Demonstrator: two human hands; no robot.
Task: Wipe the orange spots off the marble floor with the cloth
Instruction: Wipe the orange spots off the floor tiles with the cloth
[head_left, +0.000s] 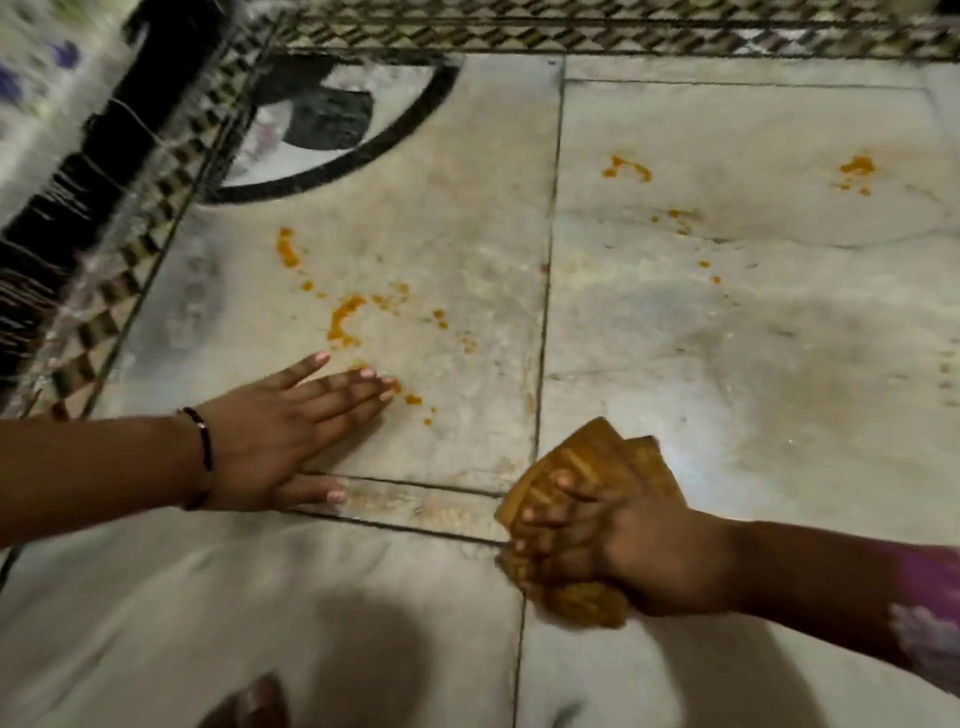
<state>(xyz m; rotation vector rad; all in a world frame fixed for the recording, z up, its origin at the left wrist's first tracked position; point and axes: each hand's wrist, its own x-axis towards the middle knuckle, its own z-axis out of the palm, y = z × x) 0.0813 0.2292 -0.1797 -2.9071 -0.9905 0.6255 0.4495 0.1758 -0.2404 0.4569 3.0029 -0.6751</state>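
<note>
Orange spots (343, 319) cluster on the left slab of the marble floor (727, 338), with smaller spatters (857, 169) far off on the right slab. The right hand (623, 551) has its fingers (545, 519) closed around the bunched cloth (587, 462), pressed to the floor at the slab seam. The near cluster lies ahead and to the left of the cloth. The left hand (280, 431) rests flat, fingers spread, fingertips touching the nearest spots, so it is closer but bare.
</note>
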